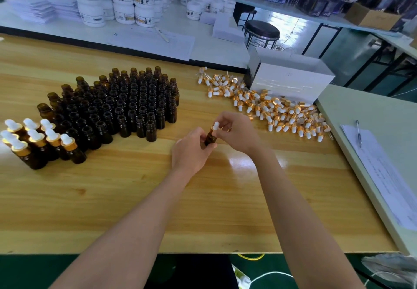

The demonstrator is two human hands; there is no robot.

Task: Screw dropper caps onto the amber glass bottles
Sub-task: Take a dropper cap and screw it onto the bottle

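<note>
Amber glass bottle (210, 139) sits in the grip of the left hand (191, 151), fingers curled round its body. The right hand (237, 130) pinches the white-bulbed dropper cap (216, 126) on its neck, mid-table (158, 198). Left stand uncapped bottles (126, 103), far left capped bottles (38, 142). Loose caps (270, 108) lie heaped to the right.

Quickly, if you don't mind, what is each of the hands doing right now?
Left hand: grips the amber bottle.
Right hand: pinches the dropper cap on that bottle.
</note>
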